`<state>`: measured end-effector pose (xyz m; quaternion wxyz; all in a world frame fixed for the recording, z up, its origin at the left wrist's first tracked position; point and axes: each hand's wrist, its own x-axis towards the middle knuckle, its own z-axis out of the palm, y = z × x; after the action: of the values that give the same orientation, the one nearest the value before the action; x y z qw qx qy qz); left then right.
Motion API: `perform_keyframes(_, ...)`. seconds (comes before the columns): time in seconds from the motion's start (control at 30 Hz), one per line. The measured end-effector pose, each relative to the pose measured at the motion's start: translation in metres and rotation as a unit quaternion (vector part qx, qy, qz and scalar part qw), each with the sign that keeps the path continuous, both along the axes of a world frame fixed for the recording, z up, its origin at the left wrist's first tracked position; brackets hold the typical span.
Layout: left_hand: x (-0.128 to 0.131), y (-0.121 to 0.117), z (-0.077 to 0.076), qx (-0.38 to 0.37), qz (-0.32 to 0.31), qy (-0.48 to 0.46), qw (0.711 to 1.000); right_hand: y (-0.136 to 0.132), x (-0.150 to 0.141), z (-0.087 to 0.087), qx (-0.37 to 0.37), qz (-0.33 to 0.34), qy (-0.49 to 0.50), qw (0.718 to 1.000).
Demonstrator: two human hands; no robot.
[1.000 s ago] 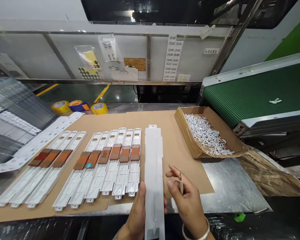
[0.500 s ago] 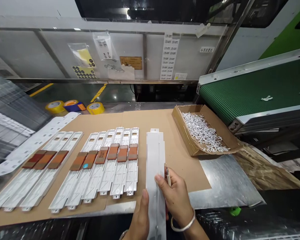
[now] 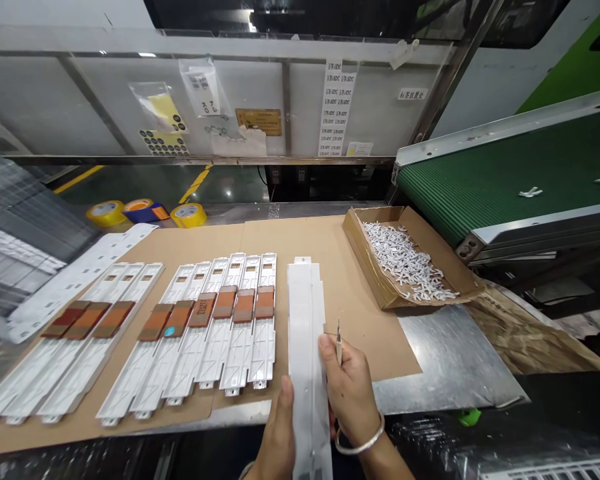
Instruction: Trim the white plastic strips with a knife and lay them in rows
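A long white plastic strip stands smooth face toward me over the near edge of the table. My left hand grips its lower left side, the thumb lying along the edge; its other fingers are hidden behind. In my right hand is a slim pen-shaped tool with a pointed metal tip, held upright beside the strip's right edge. The right thumb is at that edge too. Left of my hands, several similar white strips lie ribbed side up, with reddish-brown blocks across them.
Cardboard covers much of the metal table. An open carton of small white plastic pieces stands at the right, below a green conveyor belt. Tape rolls sit at the back left, near a white label sheet.
My right hand has turned and the tool now points upward, its tip in view above the fingers. The strip has shifted slightly left in view, still in my left hand.
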<state>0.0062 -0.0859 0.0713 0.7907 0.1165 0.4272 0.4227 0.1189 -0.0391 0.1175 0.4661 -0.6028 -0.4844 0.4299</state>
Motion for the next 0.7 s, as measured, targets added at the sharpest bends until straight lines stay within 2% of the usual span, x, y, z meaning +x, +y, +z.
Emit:
perform_keyframes(0.17, -0.0003, 0.0017, 0.0069, -0.015, -0.051, -0.033, 0.998, -0.0015, -0.0005, 0.0023, -0.018, 0.009, 0.018, 1.0)
perform_keyframes(0.37, -0.0004, 0.0014, 0.0041, -0.014, -0.04, -0.053, 0.998, -0.0025, -0.0009, 0.0057, -0.067, 0.031, 0.064, 0.995)
perform_keyframes(0.57, -0.0017, 0.0006, -0.0012, -0.014, -0.03, -0.041, 0.999, -0.002, -0.0015, 0.0069, -0.046, 0.044, 0.096, 0.993)
perform_keyframes(0.7, -0.0019, 0.0008, -0.0017, -0.018, -0.033, -0.031, 0.999, -0.0022, -0.0014, 0.0019, -0.049, 0.027, 0.077, 0.995)
